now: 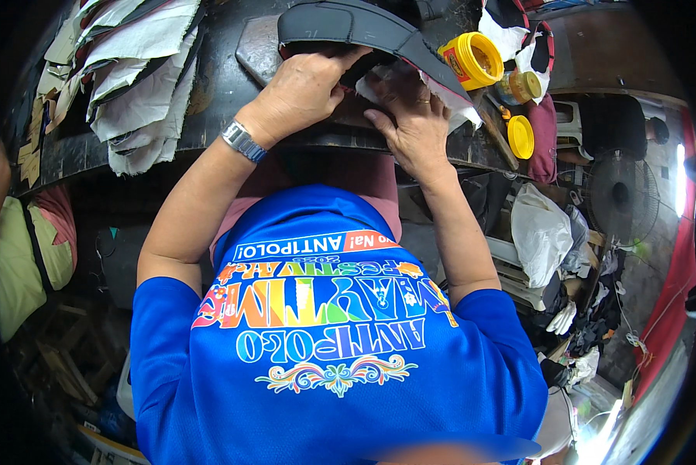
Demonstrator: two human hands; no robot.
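Arching over both hands: black stitched piece.

- A dark, scuffed counter is stretching across the upper view.
- Layered white fabric pieces are lying heaped at its left.
- A flat greyish slab is resting nearer the middle.
- Toward the right, an open yellow tub is sitting beside a small jar.
- A wooden stick and a round yellow lid are lying near the front edge.
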